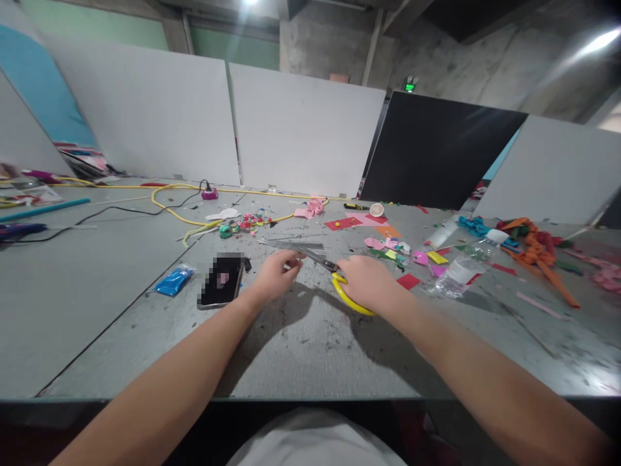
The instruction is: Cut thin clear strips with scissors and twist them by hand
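Note:
My right hand (369, 279) is wrapped around the yellow handles of a pair of scissors (350, 300). The metal blades point left, toward the fingertips of my left hand (275, 277). That hand is closed in a pinch near the blade tips; whatever sits between its fingers is too small to make out. Just beyond both hands lie thin grey wire-like strips (315, 245) on the table. To the left of my left hand rests a phone (220, 290) with a partly blurred screen, and a blue packet (173, 282) lies farther left.
A clear plastic bottle (463, 266) stands tilted-looking on the right, near orange balloon-like pieces (538, 255). Paper scraps, including a red piece (408, 281), litter the grey table (301, 362). A yellow cable (167, 204) runs along the back, before white panels (305, 123).

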{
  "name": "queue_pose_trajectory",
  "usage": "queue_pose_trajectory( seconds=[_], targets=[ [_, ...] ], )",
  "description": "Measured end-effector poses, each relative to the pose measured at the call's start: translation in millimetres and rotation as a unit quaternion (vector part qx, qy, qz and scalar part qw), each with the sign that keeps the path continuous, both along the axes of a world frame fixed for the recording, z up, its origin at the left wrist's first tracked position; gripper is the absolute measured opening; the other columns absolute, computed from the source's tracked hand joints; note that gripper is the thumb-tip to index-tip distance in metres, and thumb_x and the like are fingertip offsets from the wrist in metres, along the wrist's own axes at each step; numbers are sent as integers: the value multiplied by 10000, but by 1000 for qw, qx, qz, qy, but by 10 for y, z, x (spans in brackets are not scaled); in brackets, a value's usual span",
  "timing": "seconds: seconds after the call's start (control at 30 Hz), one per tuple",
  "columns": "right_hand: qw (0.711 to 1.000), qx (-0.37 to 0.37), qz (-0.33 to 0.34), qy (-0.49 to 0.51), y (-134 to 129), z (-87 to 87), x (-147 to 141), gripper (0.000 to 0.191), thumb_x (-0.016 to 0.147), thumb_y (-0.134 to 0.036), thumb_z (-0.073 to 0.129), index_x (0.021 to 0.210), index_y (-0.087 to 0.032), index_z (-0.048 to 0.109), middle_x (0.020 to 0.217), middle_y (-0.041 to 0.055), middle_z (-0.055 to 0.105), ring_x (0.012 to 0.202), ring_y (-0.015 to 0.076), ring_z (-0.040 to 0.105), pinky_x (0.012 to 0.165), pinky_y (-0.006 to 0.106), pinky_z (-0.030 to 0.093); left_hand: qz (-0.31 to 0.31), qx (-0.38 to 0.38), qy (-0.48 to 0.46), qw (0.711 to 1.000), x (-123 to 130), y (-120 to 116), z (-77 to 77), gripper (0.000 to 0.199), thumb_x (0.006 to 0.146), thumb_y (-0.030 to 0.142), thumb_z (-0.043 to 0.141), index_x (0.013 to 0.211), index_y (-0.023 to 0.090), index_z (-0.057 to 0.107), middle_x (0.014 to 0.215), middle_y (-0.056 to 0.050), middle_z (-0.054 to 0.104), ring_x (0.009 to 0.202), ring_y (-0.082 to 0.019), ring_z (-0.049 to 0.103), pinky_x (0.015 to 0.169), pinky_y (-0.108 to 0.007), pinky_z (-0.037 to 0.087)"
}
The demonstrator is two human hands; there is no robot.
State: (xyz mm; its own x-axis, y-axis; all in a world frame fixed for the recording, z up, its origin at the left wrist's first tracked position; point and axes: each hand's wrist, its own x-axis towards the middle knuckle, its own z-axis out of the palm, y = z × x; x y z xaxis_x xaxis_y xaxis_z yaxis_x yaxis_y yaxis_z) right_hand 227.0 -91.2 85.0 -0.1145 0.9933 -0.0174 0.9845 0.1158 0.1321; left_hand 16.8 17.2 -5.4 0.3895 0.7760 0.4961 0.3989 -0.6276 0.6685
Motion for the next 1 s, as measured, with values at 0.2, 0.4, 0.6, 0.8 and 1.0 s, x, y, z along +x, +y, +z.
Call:
queue_pose_trajectory(
  seconds=[0.2,0.4,0.6,0.8,1.0],
  targets=[
    [1000,17,15,-18,-1,32,-29,249,969,-335,542,1075,-172,698,1102,166,750,1008,292,734,811,338,520,2,-14,-10,1000,-2,26,4,239,869,296,591,984,175,761,816,-46,715,745,-174,652,636,-248,538],
    [999,33,-22,-18,23,58,-57,363,946,-399,575,1176,-121,611,1001,211,746,918,337,749,739,365,531,0,-30,-20,999,-6,22,8,238,861,290,589,984,170,752,755,-33,689,703,-171,655,613,-245,540],
    [998,26,-48,13,22,78,-49,415,957,-505,552,1062,-126,684,1019,230,745,949,336,741,760,361,537,9,-12,-22,1000,0,25,1,244,866,284,593,1005,180,764,796,-40,714,730,-172,667,627,-245,545],
    [999,24,-41,13,30,54,-21,401,940,-489,547,978,-140,740,989,205,758,907,319,745,723,349,529,10,-7,-10,1000,5,33,1,248,851,278,596,998,178,768,798,-47,711,741,-185,658,642,-264,542],
    [999,23,-22,-28,46,5,1,319,948,-366,548,1043,-132,742,1015,212,762,958,336,753,770,368,542,14,-2,-7,1000,5,34,-9,204,863,275,594,951,187,755,800,-44,708,754,-186,650,642,-261,534]
  ],
)
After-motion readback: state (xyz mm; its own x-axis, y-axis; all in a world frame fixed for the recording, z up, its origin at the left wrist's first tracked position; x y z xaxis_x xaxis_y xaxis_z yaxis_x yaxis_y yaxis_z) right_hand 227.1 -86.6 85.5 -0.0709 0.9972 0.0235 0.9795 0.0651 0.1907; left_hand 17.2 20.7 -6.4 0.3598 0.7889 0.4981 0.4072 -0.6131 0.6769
